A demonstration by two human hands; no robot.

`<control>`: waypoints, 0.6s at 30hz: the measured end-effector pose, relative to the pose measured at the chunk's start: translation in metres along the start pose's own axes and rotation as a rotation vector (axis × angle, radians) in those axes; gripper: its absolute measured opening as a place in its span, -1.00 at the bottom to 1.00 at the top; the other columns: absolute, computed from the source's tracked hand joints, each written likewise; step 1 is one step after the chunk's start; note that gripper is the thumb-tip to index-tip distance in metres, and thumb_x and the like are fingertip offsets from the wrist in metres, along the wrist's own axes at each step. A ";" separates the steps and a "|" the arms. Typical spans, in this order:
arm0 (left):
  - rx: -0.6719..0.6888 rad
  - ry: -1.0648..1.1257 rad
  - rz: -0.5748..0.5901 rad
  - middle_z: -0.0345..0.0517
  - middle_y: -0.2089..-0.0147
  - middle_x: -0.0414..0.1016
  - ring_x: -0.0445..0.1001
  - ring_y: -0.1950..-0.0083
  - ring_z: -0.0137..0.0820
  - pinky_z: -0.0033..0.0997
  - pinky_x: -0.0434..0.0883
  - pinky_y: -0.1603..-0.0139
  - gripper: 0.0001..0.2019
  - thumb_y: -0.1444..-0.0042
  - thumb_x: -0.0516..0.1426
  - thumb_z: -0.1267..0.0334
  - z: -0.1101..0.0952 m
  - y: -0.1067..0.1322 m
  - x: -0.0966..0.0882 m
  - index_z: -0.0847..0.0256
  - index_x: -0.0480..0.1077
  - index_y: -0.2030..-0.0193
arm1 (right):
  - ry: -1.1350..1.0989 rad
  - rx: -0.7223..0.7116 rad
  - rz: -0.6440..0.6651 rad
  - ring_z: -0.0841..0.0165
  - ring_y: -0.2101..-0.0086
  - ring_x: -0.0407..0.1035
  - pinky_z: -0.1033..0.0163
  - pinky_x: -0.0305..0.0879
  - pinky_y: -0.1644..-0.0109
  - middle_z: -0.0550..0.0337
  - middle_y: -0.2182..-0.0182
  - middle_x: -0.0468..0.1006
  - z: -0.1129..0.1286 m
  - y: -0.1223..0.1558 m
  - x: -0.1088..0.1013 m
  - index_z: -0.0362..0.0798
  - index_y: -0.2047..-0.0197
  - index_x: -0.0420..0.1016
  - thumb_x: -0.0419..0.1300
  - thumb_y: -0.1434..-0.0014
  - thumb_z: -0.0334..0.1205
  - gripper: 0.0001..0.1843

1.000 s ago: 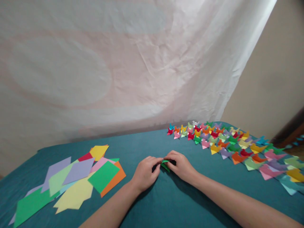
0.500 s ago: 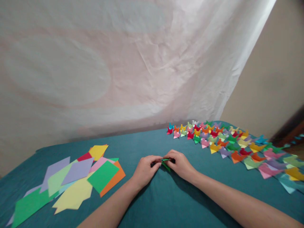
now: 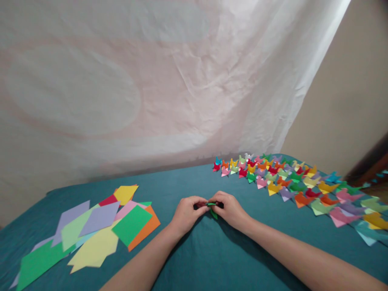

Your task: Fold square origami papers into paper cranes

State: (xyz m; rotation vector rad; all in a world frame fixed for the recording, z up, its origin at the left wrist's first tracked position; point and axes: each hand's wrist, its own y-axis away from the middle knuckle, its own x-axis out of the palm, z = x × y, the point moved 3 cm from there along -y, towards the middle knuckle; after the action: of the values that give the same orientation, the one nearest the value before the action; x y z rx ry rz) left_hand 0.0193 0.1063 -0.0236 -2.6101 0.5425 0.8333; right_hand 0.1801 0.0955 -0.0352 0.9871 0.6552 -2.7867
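My left hand and my right hand meet over the middle of the teal cloth. Both pinch a small folded green paper piece between their fingertips, just above the cloth. Most of that piece is hidden by my fingers; only a green tip shows below them.
A loose pile of flat coloured paper sheets lies at the left. Rows of several small folded paper figures in many colours run along the right side. A creased white sheet hangs behind the table, and a beige wall stands at the right.
My hands have stayed in place. The fingers have worked the green piece, which looks narrower and more tucked between them than a second ago.
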 end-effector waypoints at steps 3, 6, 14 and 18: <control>-0.014 -0.025 0.001 -0.20 0.34 0.55 0.46 0.32 -0.41 -0.51 0.32 0.28 -0.83 -0.03 0.18 0.22 0.003 -0.003 0.002 0.19 0.50 0.24 | -0.019 -0.023 -0.001 0.39 0.38 0.35 0.32 0.23 0.27 0.19 0.41 0.49 -0.001 0.000 0.001 -0.02 0.29 0.57 0.17 -0.03 -0.46 -0.79; -0.018 -0.043 0.025 -0.20 0.37 0.53 0.46 0.34 -0.41 -0.52 0.33 0.31 -0.82 -0.01 0.19 0.18 0.004 -0.006 0.003 0.20 0.50 0.27 | -0.046 -0.042 0.009 0.40 0.39 0.34 0.32 0.23 0.27 0.19 0.41 0.47 -0.004 0.000 0.001 -0.04 0.29 0.57 0.16 -0.02 -0.50 -0.76; 0.019 -0.107 0.028 -0.19 0.35 0.50 0.44 0.33 -0.42 -0.51 0.32 0.30 -0.80 -0.03 0.19 0.16 -0.001 -0.006 0.002 0.19 0.50 0.24 | -0.029 -0.042 0.016 0.42 0.40 0.28 0.34 0.19 0.32 0.24 0.39 0.38 -0.006 0.001 0.000 -0.06 0.28 0.47 0.15 0.00 -0.50 -0.78; 0.073 -0.180 0.037 -0.20 0.36 0.46 0.41 0.32 -0.42 -0.51 0.29 0.28 -0.83 -0.06 0.17 0.19 -0.003 -0.004 0.002 0.12 0.51 0.21 | -0.015 0.004 -0.018 0.46 0.48 0.19 0.36 0.11 0.42 0.32 0.47 0.30 -0.006 0.002 -0.001 -0.07 0.36 0.32 0.17 0.03 -0.48 -0.83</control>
State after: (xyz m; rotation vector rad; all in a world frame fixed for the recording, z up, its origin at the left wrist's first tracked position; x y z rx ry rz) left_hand 0.0242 0.1076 -0.0216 -2.4361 0.5611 1.0281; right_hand 0.1850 0.0958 -0.0393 0.9647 0.6598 -2.8092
